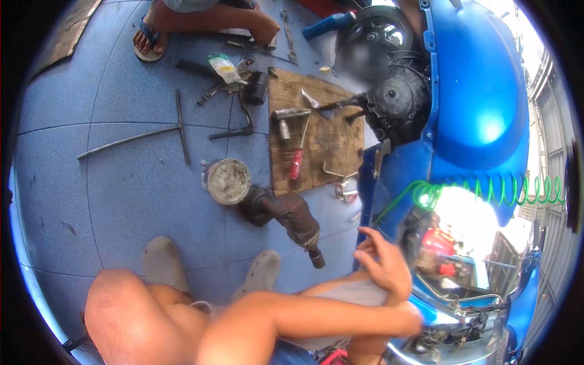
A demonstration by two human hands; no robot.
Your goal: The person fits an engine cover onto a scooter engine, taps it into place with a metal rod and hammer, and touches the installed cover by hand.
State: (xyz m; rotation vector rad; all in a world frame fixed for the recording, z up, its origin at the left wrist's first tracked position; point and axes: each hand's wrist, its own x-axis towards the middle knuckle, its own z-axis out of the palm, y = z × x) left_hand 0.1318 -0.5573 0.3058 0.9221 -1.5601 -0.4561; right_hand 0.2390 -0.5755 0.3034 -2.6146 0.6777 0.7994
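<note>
My right hand [383, 267] is raised beside the blue body panel, fingers loosely bent and apart, holding nothing. My left forearm crosses my lap; my left hand [406, 319] is blurred near the opened front of the blue scooter [474, 109], its fingers indistinct. A dark impact wrench [291, 219] with a socket lies on the tiles beside a round grimy container [226, 181]. A worn wooden board [286, 176] bears a red-handled screwdriver [297, 163], a metal T-handle tool [291, 114] and a bent rod. The engine casing [398, 91] and rear wheel are exposed.
Another person's arm [249, 21] and sandalled foot [149, 42] are at the top, near wrenches and a blue-handled tool [322, 25]. A long T-bar [179, 128] and several tools lie on the tiled floor. A green coiled hose [505, 191] stretches to the right. Cardboard [64, 33] lies top left.
</note>
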